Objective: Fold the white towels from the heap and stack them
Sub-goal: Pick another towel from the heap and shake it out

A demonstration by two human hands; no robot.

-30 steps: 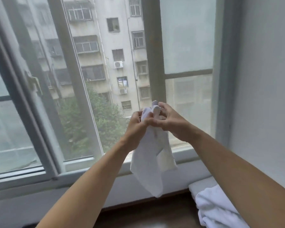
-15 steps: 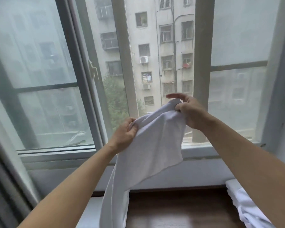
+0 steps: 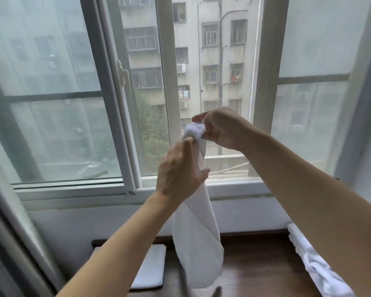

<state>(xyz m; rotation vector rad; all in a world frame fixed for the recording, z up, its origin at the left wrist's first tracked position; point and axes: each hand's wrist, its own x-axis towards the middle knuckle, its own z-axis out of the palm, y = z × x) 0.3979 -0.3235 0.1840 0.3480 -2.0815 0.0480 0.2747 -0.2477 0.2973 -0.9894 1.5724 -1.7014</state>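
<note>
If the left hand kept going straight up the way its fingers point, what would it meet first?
Probably the right hand, which pinches the top of the white towel just above the left hand. Depth between them is unclear.

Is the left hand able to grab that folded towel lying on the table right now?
Probably not yet. The left hand is pinching the hanging towel up high, along with the right hand. The folded towel lies open below, nothing covering it.
</note>
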